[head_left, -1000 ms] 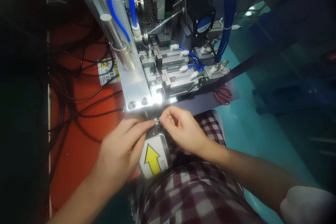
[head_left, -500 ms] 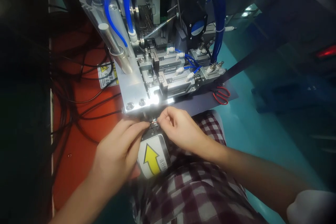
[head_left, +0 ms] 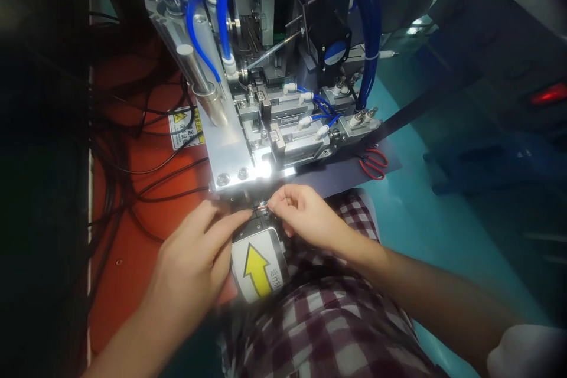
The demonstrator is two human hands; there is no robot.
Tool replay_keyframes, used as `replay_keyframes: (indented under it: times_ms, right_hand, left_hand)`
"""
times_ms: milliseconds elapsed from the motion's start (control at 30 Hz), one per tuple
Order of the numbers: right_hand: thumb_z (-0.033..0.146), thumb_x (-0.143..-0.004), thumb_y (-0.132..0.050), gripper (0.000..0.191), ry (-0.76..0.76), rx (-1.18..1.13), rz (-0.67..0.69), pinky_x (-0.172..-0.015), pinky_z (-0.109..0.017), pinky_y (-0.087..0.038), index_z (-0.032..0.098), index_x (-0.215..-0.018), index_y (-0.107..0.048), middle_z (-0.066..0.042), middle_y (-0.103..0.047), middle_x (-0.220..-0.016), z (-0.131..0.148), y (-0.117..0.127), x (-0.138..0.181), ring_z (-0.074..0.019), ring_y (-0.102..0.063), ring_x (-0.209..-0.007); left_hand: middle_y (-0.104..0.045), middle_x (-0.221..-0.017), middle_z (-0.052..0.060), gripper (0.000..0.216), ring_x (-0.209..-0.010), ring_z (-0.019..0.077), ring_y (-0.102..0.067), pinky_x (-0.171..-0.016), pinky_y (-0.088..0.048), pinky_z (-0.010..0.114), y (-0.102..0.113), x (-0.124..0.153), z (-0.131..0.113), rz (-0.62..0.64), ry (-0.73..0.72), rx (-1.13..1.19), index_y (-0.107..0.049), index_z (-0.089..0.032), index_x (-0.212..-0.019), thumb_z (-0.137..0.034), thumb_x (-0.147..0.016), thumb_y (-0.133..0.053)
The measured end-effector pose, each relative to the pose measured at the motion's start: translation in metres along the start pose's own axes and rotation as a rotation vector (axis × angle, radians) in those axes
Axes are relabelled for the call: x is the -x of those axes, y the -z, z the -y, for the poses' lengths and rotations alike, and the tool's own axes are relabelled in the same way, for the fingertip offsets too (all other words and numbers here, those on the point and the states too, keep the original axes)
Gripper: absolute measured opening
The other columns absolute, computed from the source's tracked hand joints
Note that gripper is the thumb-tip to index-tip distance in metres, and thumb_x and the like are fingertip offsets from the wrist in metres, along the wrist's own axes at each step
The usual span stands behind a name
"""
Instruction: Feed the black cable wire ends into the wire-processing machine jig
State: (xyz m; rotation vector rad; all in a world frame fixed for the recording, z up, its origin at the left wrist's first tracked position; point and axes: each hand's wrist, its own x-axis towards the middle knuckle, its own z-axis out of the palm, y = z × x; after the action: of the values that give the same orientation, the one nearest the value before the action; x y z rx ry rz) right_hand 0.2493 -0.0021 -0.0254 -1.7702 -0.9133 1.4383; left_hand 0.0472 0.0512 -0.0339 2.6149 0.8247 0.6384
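Observation:
My left hand [head_left: 199, 251] has its thumb and index finger pressed together at the left end of a small, thin part [head_left: 262, 207]. This part glints and shows reddish, wire-like strands; its exact kind is too small to make out. At its right end my right hand [head_left: 305, 212] is closed in a pinch. The part lies across the top of a dark metal feed track [head_left: 252, 225], just before the machine's front plate. Below the track is a rounded housing [head_left: 261, 236] with a white label and a yellow arrow. Fingers hide both ends of the part.
The machine's silver base plate [head_left: 230, 156] and pneumatic cylinders [head_left: 305, 142] stand just beyond my hands. Blue air hoses [head_left: 372, 18] arch above. Red-handled scissors [head_left: 374, 164] lie on a dark sheet at right. Black cables [head_left: 146, 189] cross the orange surface at left.
The view has shifted slightly, so the machine sits a little to the right and lower. Both hands stay at the small part, with only slight finger movement.

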Motion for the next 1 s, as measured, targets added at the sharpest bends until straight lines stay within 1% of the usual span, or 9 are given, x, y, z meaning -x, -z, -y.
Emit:
replay_keyframes:
  times_ms: [67, 233, 367, 467, 567, 667, 733, 833, 1000]
  right_hand:
    - [0.025, -0.086, -0.058, 0.012, 0.011, -0.030, 0.000, -0.046, -0.023, -0.037, 0.018, -0.076, -0.058, 0.005, -0.054, -0.058, -0.003, 0.003, -0.001, -0.0094, -0.049, -0.045]
    - [0.030, -0.087, -0.059, 0.014, 0.164, 0.006, -0.138, -0.049, -0.023, -0.038, 0.018, -0.082, -0.063, 0.005, -0.052, -0.059, -0.009, 0.002, 0.001, -0.0096, -0.048, -0.051]
    - [0.026, -0.087, -0.058, 0.012, 0.236, 0.062, -0.162, -0.050, -0.023, -0.038, 0.018, -0.081, -0.063, 0.005, -0.051, -0.059, -0.011, -0.002, 0.002, -0.0097, -0.046, -0.052]
    - [0.019, -0.085, -0.058, 0.008, 0.384, 0.217, -0.238, -0.054, -0.024, -0.039, 0.018, -0.078, -0.063, 0.005, -0.052, -0.059, -0.011, -0.002, 0.003, -0.0102, -0.048, -0.055]
    - [0.014, -0.086, -0.056, 0.011, 0.604, 0.448, -0.329, -0.059, -0.025, -0.040, 0.017, -0.078, -0.063, 0.002, -0.058, -0.064, -0.013, -0.001, 0.002, -0.0113, -0.052, -0.060]
    - [0.014, -0.089, -0.054, 0.015, 0.807, 0.692, -0.393, -0.060, -0.027, -0.038, 0.016, -0.078, -0.063, 0.000, -0.063, -0.069, -0.015, 0.000, 0.000, -0.0117, -0.052, -0.059]
    - [0.016, -0.092, -0.054, 0.017, 0.889, 0.808, -0.421, -0.059, -0.029, -0.037, 0.016, -0.078, -0.063, 0.000, -0.064, -0.069, -0.015, 0.001, 0.000, -0.0121, -0.051, -0.057]
    - [0.017, -0.093, -0.053, 0.018, 0.942, 0.865, -0.445, -0.059, -0.030, -0.035, 0.016, -0.078, -0.063, 0.000, -0.065, -0.067, -0.016, 0.002, -0.001, -0.0122, -0.050, -0.056]
    - [0.017, -0.092, -0.057, 0.015, 0.936, 0.806, -0.438, -0.060, -0.029, -0.037, 0.015, -0.079, -0.064, 0.001, -0.063, -0.065, -0.020, 0.002, 0.000, -0.0120, -0.053, -0.055]
  left_hand:
    - [-0.062, -0.097, 0.008, 0.026, -0.088, 0.0200, -0.065, -0.071, -0.053, 0.029, 0.000, -0.001, 0.000, -0.003, 0.005, 0.014, -0.069, -0.018, -0.109, -0.016, -0.095, -0.047]
    - [-0.063, -0.097, 0.007, 0.025, -0.086, 0.0188, -0.066, -0.069, -0.053, 0.026, 0.000, -0.003, -0.002, -0.016, 0.005, -0.004, -0.070, -0.018, -0.107, -0.017, -0.095, -0.048]
    - [-0.063, -0.096, 0.007, 0.026, -0.085, 0.0185, -0.066, -0.069, -0.052, 0.025, 0.000, -0.001, -0.002, -0.011, 0.018, 0.008, -0.071, -0.016, -0.107, -0.017, -0.095, -0.047]
    - [-0.064, -0.096, 0.008, 0.027, -0.086, 0.0191, -0.067, -0.068, -0.053, 0.025, 0.000, 0.000, -0.001, -0.002, 0.023, 0.012, -0.071, -0.016, -0.108, -0.019, -0.095, -0.047]
    - [-0.066, -0.096, 0.008, 0.028, -0.086, 0.0194, -0.068, -0.069, -0.053, 0.026, 0.000, 0.000, -0.001, -0.006, 0.031, 0.009, -0.071, -0.018, -0.108, -0.019, -0.096, -0.047]
    - [-0.067, -0.097, 0.008, 0.027, -0.087, 0.0195, -0.068, -0.070, -0.053, 0.026, -0.001, -0.001, -0.001, -0.014, 0.024, 0.017, -0.071, -0.017, -0.108, -0.019, -0.096, -0.047]
    - [-0.067, -0.097, 0.008, 0.026, -0.088, 0.0196, -0.068, -0.070, -0.053, 0.026, -0.002, -0.001, -0.001, -0.016, 0.015, 0.020, -0.071, -0.016, -0.108, -0.019, -0.096, -0.048]
    - [-0.066, -0.097, 0.008, 0.025, -0.088, 0.0190, -0.067, -0.072, -0.053, 0.025, -0.002, -0.001, -0.001, -0.018, 0.004, 0.017, -0.071, -0.015, -0.107, -0.017, -0.096, -0.048]
    - [-0.064, -0.097, 0.008, 0.024, -0.089, 0.0178, -0.066, -0.073, -0.053, 0.025, -0.002, -0.002, -0.001, -0.028, -0.013, 0.026, -0.069, -0.014, -0.108, -0.015, -0.096, -0.047]
